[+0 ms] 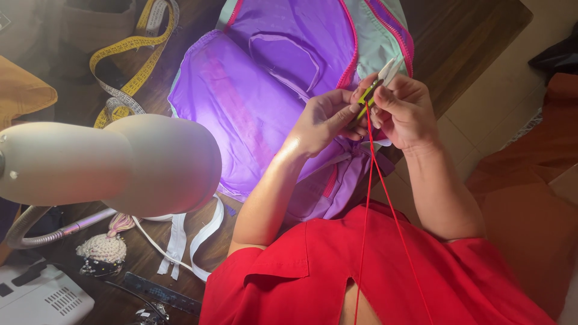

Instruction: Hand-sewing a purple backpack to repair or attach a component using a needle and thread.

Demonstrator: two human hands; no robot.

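An open purple backpack [253,102] with pink zips and a pale green outer shell lies on the wooden table [463,42]. Both my hands are raised over its right edge. My right hand [406,111] grips small thread snips [378,81] with a yellow-green handle and pale blades pointing up and away. Touching it, my left hand [325,120] pinches a red thread [368,180] just below the snips. Two strands of this thread run from my fingers down toward my red shirt [373,271].
A beige desk lamp head [120,162] on a flexible neck hangs at the left. Nearby are a yellow measuring tape [129,66], a white zipper strip [180,235], a beaded pincushion [102,253], a dark ruler [159,292] and a white machine [36,295]. Rust-coloured cloth [530,180] lies at the right.
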